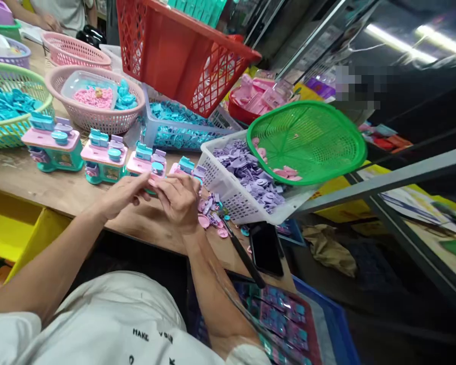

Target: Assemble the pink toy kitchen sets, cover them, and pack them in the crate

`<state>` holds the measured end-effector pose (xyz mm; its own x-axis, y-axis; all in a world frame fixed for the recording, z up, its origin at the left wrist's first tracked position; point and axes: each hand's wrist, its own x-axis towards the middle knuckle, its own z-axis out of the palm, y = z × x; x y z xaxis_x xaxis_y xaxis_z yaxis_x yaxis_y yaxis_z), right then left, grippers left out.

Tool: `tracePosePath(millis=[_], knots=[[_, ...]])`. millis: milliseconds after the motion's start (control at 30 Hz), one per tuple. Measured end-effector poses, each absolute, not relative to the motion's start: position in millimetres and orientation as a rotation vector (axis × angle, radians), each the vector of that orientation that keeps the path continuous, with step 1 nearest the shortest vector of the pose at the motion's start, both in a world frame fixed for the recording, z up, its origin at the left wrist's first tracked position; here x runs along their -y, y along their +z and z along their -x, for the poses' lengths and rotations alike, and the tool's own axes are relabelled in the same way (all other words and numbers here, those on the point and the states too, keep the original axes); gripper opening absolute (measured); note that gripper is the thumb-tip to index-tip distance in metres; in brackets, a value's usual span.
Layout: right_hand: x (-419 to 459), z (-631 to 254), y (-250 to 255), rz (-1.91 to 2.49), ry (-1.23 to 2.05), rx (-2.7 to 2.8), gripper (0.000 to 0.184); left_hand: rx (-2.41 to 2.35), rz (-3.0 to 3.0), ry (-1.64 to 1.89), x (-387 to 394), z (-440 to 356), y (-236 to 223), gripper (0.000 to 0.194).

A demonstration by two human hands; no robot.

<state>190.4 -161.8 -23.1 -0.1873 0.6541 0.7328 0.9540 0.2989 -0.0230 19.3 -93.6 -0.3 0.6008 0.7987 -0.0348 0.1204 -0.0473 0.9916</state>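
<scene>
In the head view, both hands are in close now: my left grip (129,192) comes in with fingers bent, its tips up against those of my right grip (180,200), which curls with thumb and fingers drawn together; whatever sits between them is covered, so I can't tell what either pinches. Just beyond, at twelve o'clock, here's the third pink-topped toy (137,166), partly behind my fingers. At ten o'clock, two matching toys (104,158) stand upright on the wooden surface (135,223), and at two o'clock a fourth toy (184,165) peeks past my right grip! Three o'clock, a white basket (220,195) of purple pieces (247,175), a green basket (307,144) tilted beside it. Four o'clock, loose bits (215,219), a black-handled tool (245,256) and a phone (266,248)
</scene>
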Motion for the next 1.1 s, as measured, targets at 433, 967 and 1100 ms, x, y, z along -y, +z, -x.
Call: tracePosePath(millis=[433,967,1100], knots=[[92,-178,1,1.625,-0.443,2.311,0.023,-0.957,-2.610,0.953,37,1,-18,0.047],[202,-224,-23,1.924,-0.450,1.542,0.029,-0.915,-2.702,1.306,84,-32,-15,0.033],[290,-290,-57,2.327,-0.365,1.066,0.026,-0.421,-2.700,0.891,121,-83,-37,0.027]])
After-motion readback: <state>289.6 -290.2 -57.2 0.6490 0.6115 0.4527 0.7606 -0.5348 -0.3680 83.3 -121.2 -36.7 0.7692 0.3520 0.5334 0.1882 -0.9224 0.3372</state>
